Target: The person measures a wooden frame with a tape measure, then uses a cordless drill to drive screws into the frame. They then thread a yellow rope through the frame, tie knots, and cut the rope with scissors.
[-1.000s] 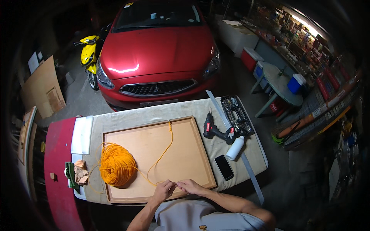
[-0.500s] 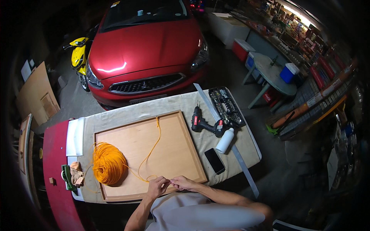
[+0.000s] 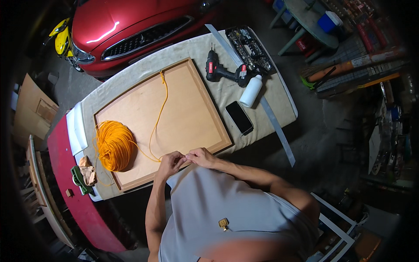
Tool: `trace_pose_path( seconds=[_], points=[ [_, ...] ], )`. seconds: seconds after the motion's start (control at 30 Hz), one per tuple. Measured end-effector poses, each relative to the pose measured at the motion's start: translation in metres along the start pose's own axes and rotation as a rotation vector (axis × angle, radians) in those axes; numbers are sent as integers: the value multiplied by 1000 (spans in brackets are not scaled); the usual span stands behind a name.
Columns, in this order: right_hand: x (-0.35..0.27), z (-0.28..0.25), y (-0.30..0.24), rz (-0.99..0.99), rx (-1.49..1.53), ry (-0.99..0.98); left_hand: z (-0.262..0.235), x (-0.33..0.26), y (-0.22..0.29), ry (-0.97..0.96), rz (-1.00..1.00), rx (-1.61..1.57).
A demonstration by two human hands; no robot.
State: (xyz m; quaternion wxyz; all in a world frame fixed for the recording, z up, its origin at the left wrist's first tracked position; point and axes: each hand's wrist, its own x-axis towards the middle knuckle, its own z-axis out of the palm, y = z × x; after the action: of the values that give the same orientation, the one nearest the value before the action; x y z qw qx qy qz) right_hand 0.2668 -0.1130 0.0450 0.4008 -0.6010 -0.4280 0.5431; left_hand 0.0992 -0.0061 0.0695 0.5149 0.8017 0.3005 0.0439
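Observation:
A wooden framed panel (image 3: 187,118) lies flat on a cloth-covered table (image 3: 270,94). An orange ball of cord (image 3: 114,145) rests on the panel's left part. One orange strand (image 3: 159,109) runs from the panel's far edge down to my hands at its near edge. My left hand (image 3: 171,162) and my right hand (image 3: 200,156) meet fingertip to fingertip there, both pinching the cord.
A cordless drill (image 3: 224,72), a white bottle (image 3: 251,91), a black phone (image 3: 239,117), a bit case (image 3: 248,48) and a long metal ruler (image 3: 273,120) lie on the table's right side. A red car (image 3: 131,30) stands beyond. Gloves and rags (image 3: 85,172) sit at the left corner.
The view has dropped closer to the table. My hands stay together at the panel's near edge on the cord.

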Motion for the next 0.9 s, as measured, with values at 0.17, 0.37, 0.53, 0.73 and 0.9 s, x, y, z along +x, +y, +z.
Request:
trace_pose_path(
  seconds=[0.17, 0.37, 0.53, 0.73, 0.9],
  points=[
    [1, -2, 10, 59, -19, 17, 4, -4, -3, 10, -68, 110],
    [8, -6, 35, -42, -77, 102, 29, -5, -8, 138, -78, 122],
    [10, -4, 48, 113, 15, -17, 52, -14, -22, 293, -73, 121],
    [27, 2, 45, 131, -5, -79, 47, -19, -35, 362, -146, 83],
    [43, 20, 37, 113, -145, -138, 42, -37, -43, 475, -166, 40]
  ],
)
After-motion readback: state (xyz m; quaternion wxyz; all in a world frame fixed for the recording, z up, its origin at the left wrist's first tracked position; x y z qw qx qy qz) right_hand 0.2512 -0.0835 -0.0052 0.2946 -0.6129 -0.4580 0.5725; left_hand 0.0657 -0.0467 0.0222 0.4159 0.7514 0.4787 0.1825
